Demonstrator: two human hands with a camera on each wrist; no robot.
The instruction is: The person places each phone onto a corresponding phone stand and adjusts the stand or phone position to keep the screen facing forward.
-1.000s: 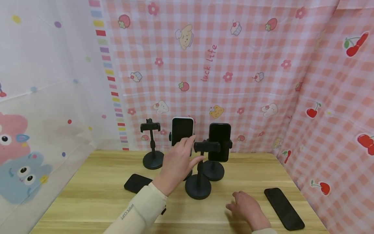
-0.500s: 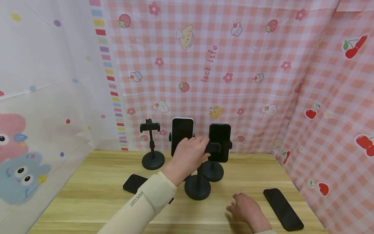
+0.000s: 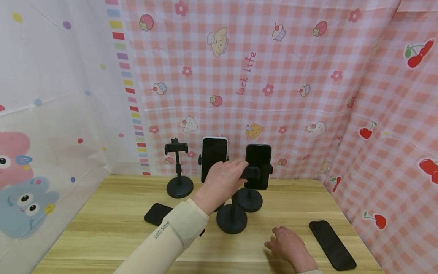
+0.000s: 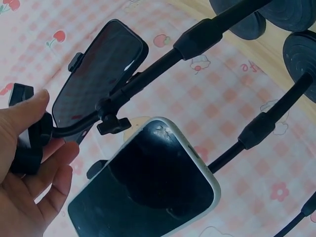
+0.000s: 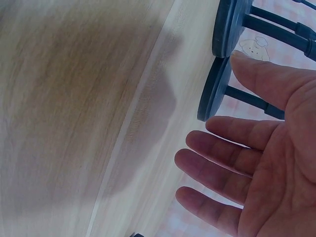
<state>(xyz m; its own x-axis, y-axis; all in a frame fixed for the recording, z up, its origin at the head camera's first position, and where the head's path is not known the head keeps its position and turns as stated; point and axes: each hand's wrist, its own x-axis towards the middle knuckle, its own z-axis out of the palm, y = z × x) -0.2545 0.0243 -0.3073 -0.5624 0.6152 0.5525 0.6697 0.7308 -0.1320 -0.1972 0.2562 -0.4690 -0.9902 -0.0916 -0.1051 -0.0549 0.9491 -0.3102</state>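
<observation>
My left hand [image 3: 222, 179] grips the black clamp [image 3: 252, 172] at the top of the front phone stand, whose round base [image 3: 232, 219] stands on the table. The left wrist view shows thumb and fingers around that clamp [image 4: 29, 148], which holds no phone. Behind it, one stand carries a white-edged phone [image 3: 213, 154], partly covered by my hand, and another carries a black phone [image 3: 258, 156]. My right hand [image 3: 289, 245] is at the table's front with fingers loosely extended, holding nothing. To its right lies a black phone [image 3: 332, 244].
A phone stand without a phone [image 3: 179, 186] is at the back left. Another dark phone [image 3: 157, 214] lies on the wooden table [image 3: 113, 228], partly behind my left sleeve. Patterned cloth [image 3: 239, 76] hangs behind and on both sides.
My left hand has moved slightly right and closed around the front stand's clamp, then stayed there. My right hand has hardly moved.
</observation>
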